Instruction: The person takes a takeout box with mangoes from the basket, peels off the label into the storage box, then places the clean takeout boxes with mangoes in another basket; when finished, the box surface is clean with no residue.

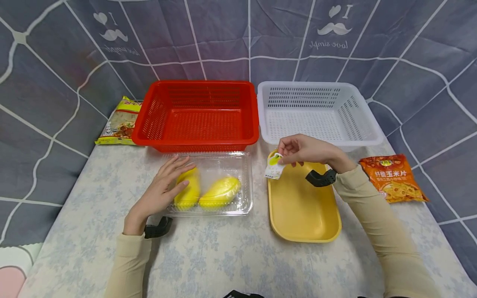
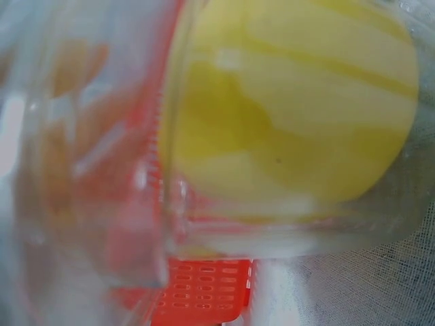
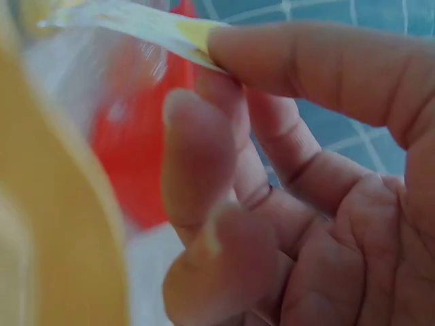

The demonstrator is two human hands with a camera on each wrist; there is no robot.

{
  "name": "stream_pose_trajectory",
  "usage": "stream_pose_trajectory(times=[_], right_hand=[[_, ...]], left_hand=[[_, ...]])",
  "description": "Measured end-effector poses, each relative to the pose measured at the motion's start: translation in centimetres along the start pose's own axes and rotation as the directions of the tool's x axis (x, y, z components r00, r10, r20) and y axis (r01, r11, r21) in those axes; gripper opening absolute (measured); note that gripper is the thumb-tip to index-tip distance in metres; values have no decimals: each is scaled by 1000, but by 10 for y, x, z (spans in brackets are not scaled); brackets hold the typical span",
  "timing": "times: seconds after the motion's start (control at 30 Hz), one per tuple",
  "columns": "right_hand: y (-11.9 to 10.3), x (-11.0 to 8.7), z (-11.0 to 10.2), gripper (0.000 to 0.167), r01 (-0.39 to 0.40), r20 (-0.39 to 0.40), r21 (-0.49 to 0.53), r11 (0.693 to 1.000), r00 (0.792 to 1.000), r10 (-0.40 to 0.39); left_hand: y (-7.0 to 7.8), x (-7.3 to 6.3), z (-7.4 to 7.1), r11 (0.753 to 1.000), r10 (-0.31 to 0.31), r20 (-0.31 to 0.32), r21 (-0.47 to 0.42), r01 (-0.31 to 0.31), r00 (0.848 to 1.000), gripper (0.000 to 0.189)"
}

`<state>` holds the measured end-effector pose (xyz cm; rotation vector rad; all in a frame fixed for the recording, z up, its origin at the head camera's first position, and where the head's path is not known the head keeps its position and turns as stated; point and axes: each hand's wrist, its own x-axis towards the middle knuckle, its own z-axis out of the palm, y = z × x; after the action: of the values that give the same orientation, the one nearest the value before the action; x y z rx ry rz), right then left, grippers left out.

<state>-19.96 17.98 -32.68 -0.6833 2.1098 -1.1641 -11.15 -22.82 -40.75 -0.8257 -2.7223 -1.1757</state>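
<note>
My right hand (image 1: 303, 150) pinches a small white and yellow packet (image 1: 274, 166) between thumb and fingertips, above the far left corner of a yellow plastic tray (image 1: 298, 239). In the right wrist view the packet (image 3: 146, 28) appears edge-on, with the other fingers loosely curled below it. With fingers extended, my left hand (image 1: 164, 186) lies over the left side of a clear plastic box (image 1: 244, 194). Two yellow mango-like fruits (image 1: 220, 191) show through the box. The left wrist view looks through its clear wall at one yellow fruit (image 2: 292, 102).
Behind the clear box stands a red basket (image 1: 195, 147), with a white basket (image 1: 320, 142) to its right. A yellow-edged food bag (image 1: 121, 122) leans by the red basket's left side. An orange snack bag (image 1: 393, 178) lies right of my right forearm. Grey curtains surround the table.
</note>
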Motion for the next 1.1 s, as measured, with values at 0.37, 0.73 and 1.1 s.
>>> stream_pose_trajectory(times=[0.37, 0.73, 1.1], right_hand=[[55, -9, 0, 16, -177, 154, -62, 982, 971, 185], [71, -1, 20, 15, -138, 34, -325, 935, 987, 157], [65, -12, 28, 19, -208, -157, -564, 799, 977, 143]], left_hand=[[-1, 1, 0, 1000, 1, -1, -9, -1, 1000, 43], [1, 0, 1, 1000, -6, 1, -19, 6, 1000, 44], [1, 0, 1, 1000, 0, -1, -18, 0, 1000, 44]])
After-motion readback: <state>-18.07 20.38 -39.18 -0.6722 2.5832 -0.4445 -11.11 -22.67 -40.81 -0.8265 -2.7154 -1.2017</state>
